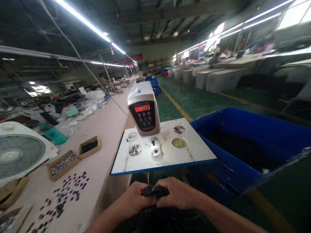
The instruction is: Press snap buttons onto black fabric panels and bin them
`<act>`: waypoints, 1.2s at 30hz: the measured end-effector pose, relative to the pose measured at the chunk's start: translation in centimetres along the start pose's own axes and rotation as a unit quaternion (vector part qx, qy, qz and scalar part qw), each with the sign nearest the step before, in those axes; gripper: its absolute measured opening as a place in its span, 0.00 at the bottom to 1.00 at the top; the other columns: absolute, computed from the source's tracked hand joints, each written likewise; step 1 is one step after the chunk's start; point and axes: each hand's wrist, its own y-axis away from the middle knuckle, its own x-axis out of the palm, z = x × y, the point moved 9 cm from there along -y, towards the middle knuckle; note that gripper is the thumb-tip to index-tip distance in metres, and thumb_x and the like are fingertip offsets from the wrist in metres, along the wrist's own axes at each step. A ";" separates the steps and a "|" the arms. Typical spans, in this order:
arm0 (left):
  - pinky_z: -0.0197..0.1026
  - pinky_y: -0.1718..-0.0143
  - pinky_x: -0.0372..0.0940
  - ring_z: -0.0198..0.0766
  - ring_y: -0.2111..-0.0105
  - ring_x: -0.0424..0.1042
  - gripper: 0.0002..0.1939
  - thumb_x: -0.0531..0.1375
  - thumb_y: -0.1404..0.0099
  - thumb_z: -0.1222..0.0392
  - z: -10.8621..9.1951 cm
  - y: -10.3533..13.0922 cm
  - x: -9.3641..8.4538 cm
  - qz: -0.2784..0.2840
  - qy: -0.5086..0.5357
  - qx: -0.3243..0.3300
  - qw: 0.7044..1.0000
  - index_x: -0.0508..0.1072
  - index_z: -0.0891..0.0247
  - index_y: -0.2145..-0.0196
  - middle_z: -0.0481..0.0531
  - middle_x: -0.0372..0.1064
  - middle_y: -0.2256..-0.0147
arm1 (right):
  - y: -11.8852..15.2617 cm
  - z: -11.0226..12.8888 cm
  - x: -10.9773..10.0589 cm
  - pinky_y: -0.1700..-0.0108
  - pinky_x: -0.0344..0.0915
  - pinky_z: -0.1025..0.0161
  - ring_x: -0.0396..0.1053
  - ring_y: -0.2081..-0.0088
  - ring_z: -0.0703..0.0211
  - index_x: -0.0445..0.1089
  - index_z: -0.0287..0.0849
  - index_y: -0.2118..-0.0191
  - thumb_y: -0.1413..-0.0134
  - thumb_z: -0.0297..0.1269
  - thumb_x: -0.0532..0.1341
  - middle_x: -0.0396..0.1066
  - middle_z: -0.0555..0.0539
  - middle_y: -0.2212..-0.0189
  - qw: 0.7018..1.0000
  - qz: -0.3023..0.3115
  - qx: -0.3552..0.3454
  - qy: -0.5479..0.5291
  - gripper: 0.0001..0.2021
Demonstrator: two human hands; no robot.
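Has a long table [104, 129] along the left and a blue bin [252, 127] at right. Faces a white worktop [150, 162] bearing a machine [143, 94]. Grips, with left hand [132, 201] and right hand [178, 194] close together, a black item [155, 191] just before the worktop's near edge. Includes small dark discs [62, 196] scattered on the table.

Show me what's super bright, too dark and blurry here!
In the head view, the ceiling tube light and window glare white; in the head view, the black item held by the left hand and right hand is too dark to show much detail; in the head view, the pale tubs look smeared, but the red digits read clearly.
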 end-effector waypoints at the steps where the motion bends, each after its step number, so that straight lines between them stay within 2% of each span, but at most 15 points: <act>1: 0.37 0.73 0.44 0.30 0.75 0.47 0.13 0.65 0.41 0.55 -0.2 -0.5 -0.3 -0.009 -0.010 0.004 1.000 0.69 0.66 0.73 0.43 0.51 0.76 | 0.0 -0.2 -0.6 0.72 0.52 0.70 0.62 0.73 0.65 0.70 0.40 0.69 0.55 0.37 0.69 0.65 0.56 0.76 1.000 -0.005 0.008 -0.003 0.09; 4: 0.36 0.73 0.46 0.30 0.75 0.49 0.14 0.66 0.42 0.52 -0.7 -2.2 -1.3 -0.031 -0.007 0.011 0.999 0.72 0.67 0.73 0.43 0.54 0.77 | -0.3 -0.7 -2.2 0.73 0.52 0.69 0.59 0.74 0.66 0.69 0.39 0.71 0.51 0.35 0.65 0.63 0.56 0.78 0.999 -0.024 0.029 -0.035 0.06; 6: 0.36 0.72 0.49 0.30 0.75 0.54 0.16 0.67 0.43 0.50 -1.0 -3.3 -2.1 -0.043 0.021 0.012 0.999 0.75 0.68 0.70 0.44 0.60 0.77 | -0.8 -1.1 -3.2 0.72 0.52 0.69 0.58 0.73 0.65 0.70 0.38 0.70 0.49 0.37 0.65 0.63 0.55 0.77 0.995 -0.042 0.041 -0.077 0.07; 10: 0.36 0.69 0.57 0.33 0.74 0.64 0.18 0.70 0.45 0.50 -1.4 -5.8 -3.4 -0.041 0.126 0.000 0.991 0.78 0.68 0.65 0.49 0.71 0.73 | -2.3 -2.4 -4.8 0.70 0.55 0.67 0.60 0.72 0.64 0.72 0.37 0.66 0.46 0.48 0.65 0.66 0.53 0.75 0.982 -0.082 0.064 -0.159 0.16; 13: 0.38 0.64 0.62 0.36 0.72 0.70 0.18 0.71 0.47 0.51 -1.8 -7.8 -4.4 -0.041 0.170 -0.003 0.985 0.79 0.68 0.64 0.53 0.76 0.69 | -3.8 -3.2 -6.3 0.69 0.57 0.66 0.64 0.70 0.61 0.72 0.37 0.65 0.40 0.57 0.59 0.69 0.49 0.72 0.973 -0.119 0.062 -0.186 0.23; 15: 0.40 0.63 0.64 0.37 0.71 0.72 0.19 0.71 0.49 0.52 -2.0 -9.2 -5.4 -0.053 0.171 -0.004 0.984 0.79 0.68 0.64 0.54 0.78 0.67 | -4.9 -3.3 -7.5 0.67 0.58 0.65 0.65 0.68 0.59 0.73 0.38 0.66 0.37 0.57 0.55 0.71 0.48 0.71 0.975 -0.141 0.043 -0.165 0.24; 18: 0.40 0.63 0.65 0.38 0.71 0.73 0.18 0.71 0.50 0.53 -1.9 -10.9 -6.7 -0.074 0.160 -0.005 0.984 0.79 0.68 0.64 0.54 0.78 0.68 | -6.3 -3.8 -9.7 0.67 0.57 0.65 0.66 0.68 0.59 0.73 0.38 0.67 0.38 0.49 0.57 0.72 0.49 0.71 0.982 -0.181 0.048 -0.035 0.18; 20: 0.40 0.64 0.64 0.38 0.72 0.73 0.18 0.71 0.49 0.53 -1.9 -11.8 -7.5 -0.092 0.148 -0.004 0.985 0.79 0.68 0.64 0.54 0.78 0.68 | -7.2 -4.1 -11.0 0.68 0.55 0.65 0.66 0.69 0.59 0.73 0.38 0.69 0.40 0.46 0.58 0.71 0.50 0.73 0.976 -0.205 0.059 0.048 0.16; 23: 0.40 0.67 0.63 0.39 0.72 0.73 0.17 0.69 0.48 0.53 -2.1 -12.7 -8.7 -0.132 0.126 0.000 0.983 0.78 0.68 0.64 0.52 0.78 0.69 | -8.7 -4.4 -12.3 0.70 0.53 0.66 0.65 0.71 0.60 0.71 0.39 0.71 0.39 0.46 0.57 0.70 0.51 0.76 0.967 -0.226 0.047 0.111 0.16; 27: 0.40 0.68 0.62 0.40 0.73 0.72 0.15 0.67 0.47 0.54 -2.6 -13.4 -10.0 -0.165 0.102 0.004 0.981 0.78 0.67 0.65 0.50 0.77 0.72 | -10.2 -4.4 -13.3 0.71 0.51 0.67 0.66 0.72 0.61 0.71 0.38 0.73 0.40 0.45 0.58 0.70 0.51 0.77 0.961 -0.237 0.025 0.141 0.16; 32: 0.41 0.63 0.64 0.42 0.68 0.74 0.16 0.67 0.48 0.54 -3.2 -14.3 -10.8 -0.161 0.090 0.014 0.983 0.79 0.67 0.64 0.51 0.78 0.68 | -11.1 -4.2 -14.2 0.70 0.54 0.67 0.68 0.69 0.59 0.73 0.39 0.72 0.42 0.43 0.59 0.73 0.51 0.74 0.959 -0.250 0.023 0.134 0.14; 36: 0.42 0.62 0.64 0.43 0.67 0.74 0.16 0.68 0.49 0.54 -2.7 -14.9 -11.2 -0.159 0.100 0.001 0.982 0.79 0.67 0.64 0.53 0.79 0.67 | -11.4 -4.1 -14.3 0.69 0.55 0.67 0.69 0.69 0.59 0.76 0.39 0.71 0.43 0.42 0.59 0.75 0.51 0.72 0.963 -0.241 0.019 0.115 0.13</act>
